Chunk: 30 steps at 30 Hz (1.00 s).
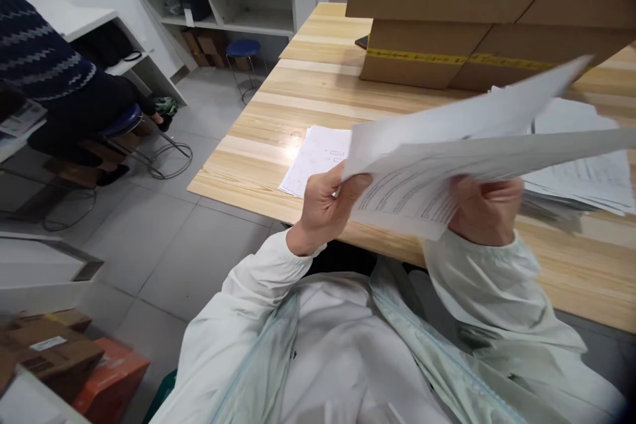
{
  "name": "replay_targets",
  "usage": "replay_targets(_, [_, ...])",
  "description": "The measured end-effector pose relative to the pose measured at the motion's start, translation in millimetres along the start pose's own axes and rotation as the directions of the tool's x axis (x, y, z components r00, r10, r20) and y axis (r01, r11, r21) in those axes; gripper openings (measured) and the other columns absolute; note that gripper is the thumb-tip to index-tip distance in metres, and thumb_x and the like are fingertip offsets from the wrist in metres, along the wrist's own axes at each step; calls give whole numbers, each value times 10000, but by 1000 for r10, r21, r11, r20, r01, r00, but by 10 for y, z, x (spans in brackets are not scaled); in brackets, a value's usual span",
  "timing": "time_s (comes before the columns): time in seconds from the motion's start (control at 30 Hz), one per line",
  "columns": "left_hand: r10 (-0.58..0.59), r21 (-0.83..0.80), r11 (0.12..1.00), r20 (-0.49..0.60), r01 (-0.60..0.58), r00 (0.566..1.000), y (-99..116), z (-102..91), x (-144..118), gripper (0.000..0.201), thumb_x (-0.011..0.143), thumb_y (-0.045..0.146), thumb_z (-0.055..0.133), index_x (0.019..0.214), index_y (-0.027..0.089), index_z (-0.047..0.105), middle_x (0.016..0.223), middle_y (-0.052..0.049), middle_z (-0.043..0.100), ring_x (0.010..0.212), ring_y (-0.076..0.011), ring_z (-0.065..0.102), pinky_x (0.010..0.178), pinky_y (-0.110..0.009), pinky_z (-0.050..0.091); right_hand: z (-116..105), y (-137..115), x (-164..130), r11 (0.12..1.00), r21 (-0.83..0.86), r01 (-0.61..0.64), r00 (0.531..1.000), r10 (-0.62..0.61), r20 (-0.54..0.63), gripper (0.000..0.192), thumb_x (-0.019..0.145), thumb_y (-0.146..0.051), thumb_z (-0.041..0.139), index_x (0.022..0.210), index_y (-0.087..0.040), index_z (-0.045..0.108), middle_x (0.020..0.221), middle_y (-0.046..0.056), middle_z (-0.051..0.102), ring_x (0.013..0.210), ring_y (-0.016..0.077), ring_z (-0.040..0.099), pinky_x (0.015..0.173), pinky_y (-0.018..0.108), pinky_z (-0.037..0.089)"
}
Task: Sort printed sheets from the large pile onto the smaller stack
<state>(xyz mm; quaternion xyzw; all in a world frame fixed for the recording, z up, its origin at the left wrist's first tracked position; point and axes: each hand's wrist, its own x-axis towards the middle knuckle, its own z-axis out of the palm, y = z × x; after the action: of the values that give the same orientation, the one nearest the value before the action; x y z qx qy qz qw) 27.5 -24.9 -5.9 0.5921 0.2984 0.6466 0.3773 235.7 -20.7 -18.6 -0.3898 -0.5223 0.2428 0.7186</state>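
My left hand [325,207] pinches the near-left corner of a bundle of printed paper sheets [447,159], thumb on top. My right hand [484,209] grips the same bundle from underneath, its fingers partly hidden by the pages. The sheets are lifted above the wooden table [278,119] and fan apart to the right. A flat printed sheet [315,159] lies on the table just beyond my left hand. A thicker stack of papers [586,182] rests on the table to the right of my right hand.
Two stacked cardboard boxes [422,59] stand at the far side of the table. A seated person in a dark patterned sweater [44,59] is at the left on a blue stool. White shelving [238,0] lines the back; cartons [54,351] sit on the floor lower left.
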Motion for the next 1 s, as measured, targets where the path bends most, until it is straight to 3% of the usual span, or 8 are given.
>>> replay_targets(0.1, [21, -42, 999, 74, -17, 997, -76, 192, -15, 366, 919, 545, 571, 1006, 232, 740, 823, 3, 711, 759, -154, 628, 722, -306, 530, -201, -72, -49, 993, -76, 90, 988, -98, -121, 222, 586, -299, 888, 743, -193, 772, 789, 33, 750, 729, 203, 679, 652, 336, 557])
replay_targets(0.23, [-97, -38, 994, 128, 102, 987, -235, 384, -161, 382, 904, 575, 575, 950, 215, 695, 809, -5, 682, 775, -155, 614, 729, -303, 522, -410, 106, -228, 993, -115, -36, 989, 19, -149, 233, 550, -235, 904, 745, -203, 780, 776, 25, 763, 678, 193, 672, 597, 327, 552])
replay_targets(0.37, [-160, -38, 985, 113, 165, 981, -289, 493, -244, 359, 901, 558, 593, 893, 202, 639, 831, -12, 660, 864, -161, 609, 777, -294, 510, -474, 274, -358, 988, -107, -115, 981, 96, -169, 260, 546, -262, 910, 757, -195, 774, 789, 31, 767, 701, 198, 687, 656, 348, 571])
replay_targets(0.57, [-132, 3, 991, 113, 132, 985, -245, 551, -246, 364, 904, 568, 580, 890, 205, 615, 791, -1, 630, 820, -153, 585, 730, -283, 493, -468, 158, -305, 997, -65, -45, 982, 32, -189, 224, 538, -235, 899, 727, -210, 782, 789, 15, 772, 687, 191, 684, 632, 326, 570])
replay_targets(0.73, [-132, 0, 991, 95, 133, 987, -265, 546, -275, 315, 909, 528, 596, 910, 213, 597, 783, 11, 606, 785, -138, 564, 728, -273, 473, -561, 151, -321, 981, -165, -106, 981, 75, -180, 213, 521, -226, 899, 696, -209, 779, 762, 24, 765, 642, 196, 669, 557, 316, 546])
replay_targets(1.0, [-153, 35, 988, 46, 152, 987, -181, 602, -272, 370, 928, 589, 521, 878, 227, 582, 771, -8, 585, 809, -169, 553, 726, -303, 472, -543, 83, -337, 986, -156, -56, 977, 22, -213, 244, 507, -275, 896, 718, -224, 785, 743, 36, 753, 709, 245, 698, 623, 383, 591])
